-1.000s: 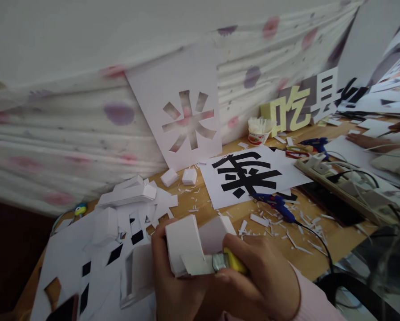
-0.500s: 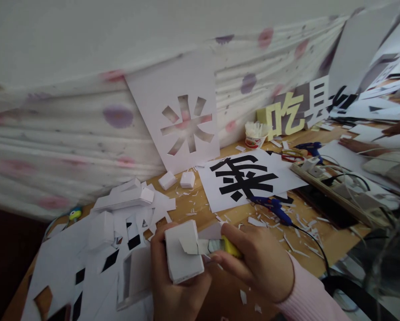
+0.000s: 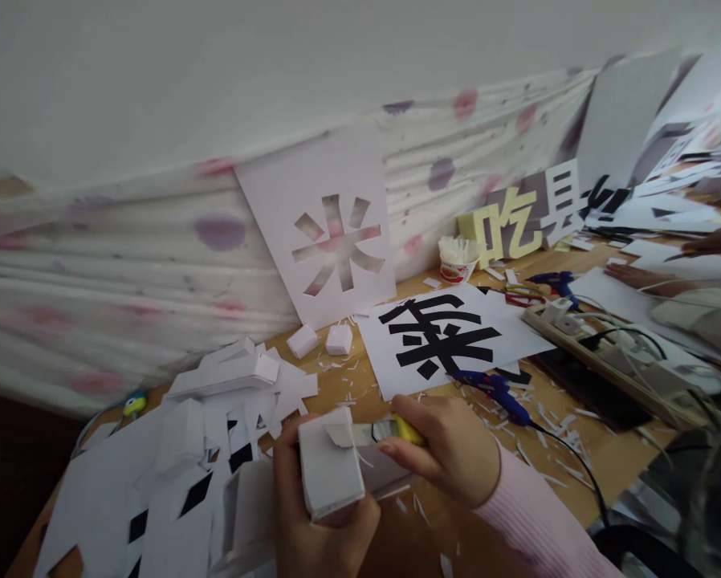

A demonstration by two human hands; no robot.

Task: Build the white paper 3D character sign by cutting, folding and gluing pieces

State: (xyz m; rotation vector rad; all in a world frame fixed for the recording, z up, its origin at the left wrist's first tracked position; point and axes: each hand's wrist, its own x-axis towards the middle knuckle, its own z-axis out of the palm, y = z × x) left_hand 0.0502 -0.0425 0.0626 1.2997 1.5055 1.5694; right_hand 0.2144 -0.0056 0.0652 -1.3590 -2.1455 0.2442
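Observation:
My left hand is closed around a white foam-board block, its flat face turned up toward me. In my right hand is a utility knife with a yellow handle. Its blade lies across the block's upper right edge, and a thin curled sliver hangs off that edge beside the blade. Two small white blocks sit on the table beyond my hands. Behind them a white board with a cut-out character leans on the wall.
White cut sheets and box-like pieces cover the left side. A blue glue gun lies right of a sheet with black characters. Farther right are a power strip, a cup of white sticks, standing letters and another person's hand.
The knife has shifted slightly up and left along the block's edge, and a curled sliver now shows there. My view has tilted slightly, so the background sits lower.

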